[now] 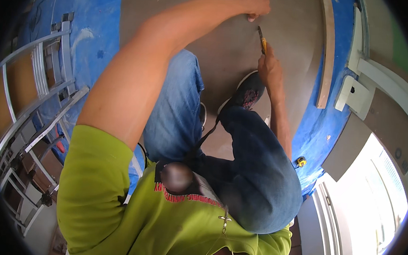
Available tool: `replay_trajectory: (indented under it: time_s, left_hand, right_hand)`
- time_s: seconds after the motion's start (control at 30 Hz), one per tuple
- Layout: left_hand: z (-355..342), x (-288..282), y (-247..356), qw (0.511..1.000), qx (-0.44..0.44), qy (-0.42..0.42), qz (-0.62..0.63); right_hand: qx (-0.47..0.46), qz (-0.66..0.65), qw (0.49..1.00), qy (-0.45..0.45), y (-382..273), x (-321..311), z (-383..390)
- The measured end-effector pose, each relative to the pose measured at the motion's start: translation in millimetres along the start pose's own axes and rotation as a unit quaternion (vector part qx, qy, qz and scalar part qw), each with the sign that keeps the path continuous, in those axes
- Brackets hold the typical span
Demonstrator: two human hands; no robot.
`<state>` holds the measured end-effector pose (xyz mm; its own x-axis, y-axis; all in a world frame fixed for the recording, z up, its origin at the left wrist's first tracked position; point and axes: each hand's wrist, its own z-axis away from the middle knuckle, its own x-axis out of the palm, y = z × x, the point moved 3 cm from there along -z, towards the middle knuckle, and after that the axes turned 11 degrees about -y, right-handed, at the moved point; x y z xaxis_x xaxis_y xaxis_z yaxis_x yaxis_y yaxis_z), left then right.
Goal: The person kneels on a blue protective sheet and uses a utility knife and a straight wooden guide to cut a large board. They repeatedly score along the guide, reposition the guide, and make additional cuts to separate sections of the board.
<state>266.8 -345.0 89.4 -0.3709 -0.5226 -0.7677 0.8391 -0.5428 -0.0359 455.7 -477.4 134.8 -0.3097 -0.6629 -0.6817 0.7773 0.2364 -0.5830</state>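
A yellow utility knife (263, 42) is gripped in my right hand (270, 70), its dark blade pointing up and away from me. My left hand (258, 5) is at the far edge of the view, fingers curled down close to the large grey-brown panel (208, 40). Whether anything is pinched in those fingers is hidden. The knife's tip is a short way below my left hand, apart from it. The panel spreads beneath both hands, and my dark shoe (249, 90) is on it beside my right wrist.
A long wooden strip (327, 55) lies along the panel's right side. Blue sheeting (90, 43) covers the floor on both sides. A metal ladder (40, 86) stands at the left. A yellow tape measure (300, 162) is at the right, near white and grey board pieces (355, 96).
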Motion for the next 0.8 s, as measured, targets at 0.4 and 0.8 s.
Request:
replay_trajectory:
  time_s: [0.4,0.8]
  left_hand:
    - [26,-23,3,0.999,0.018,-0.019,-0.026]
    - [28,-26,4,0.999,0.016,-0.028,-0.015]
  right_hand:
    - [-0.007,-0.022,1.000,0.015,10,17,-8]
    - [0.047,-0.032,0.998,-0.003,-2,11,26]
